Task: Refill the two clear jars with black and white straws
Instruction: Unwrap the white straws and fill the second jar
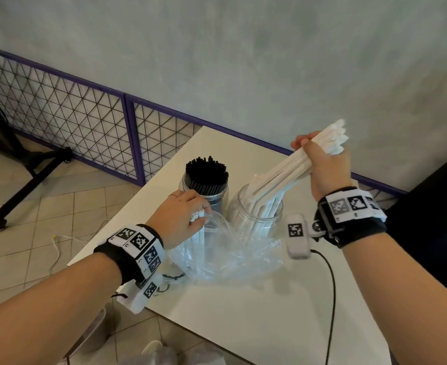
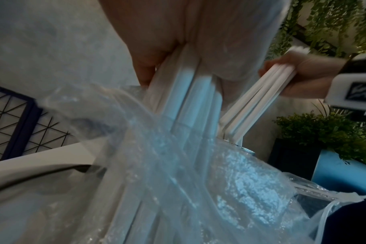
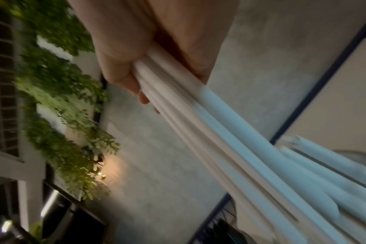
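Two clear jars stand side by side on the white table (image 1: 256, 306). The left jar (image 1: 218, 200) is packed with black straws (image 1: 207, 172). The right jar (image 1: 254, 213) holds white straws leaning to the right. My right hand (image 1: 322, 164) grips a bundle of white straws (image 1: 291, 169) near their top ends, their lower ends inside the right jar; the right wrist view shows the same bundle (image 3: 198, 105) under my curled fingers. My left hand (image 1: 183, 217) grips more white straws (image 2: 184, 95) that stick out of a clear plastic bag (image 1: 230, 254) lying in front of the jars.
A purple-framed wire mesh fence (image 1: 90, 119) runs behind the table below a grey wall. A black cable (image 1: 331, 293) crosses the table's right part. A black stand with casters (image 1: 27, 167) is on the tiled floor at left. Green plants (image 2: 328, 132) show in the left wrist view.
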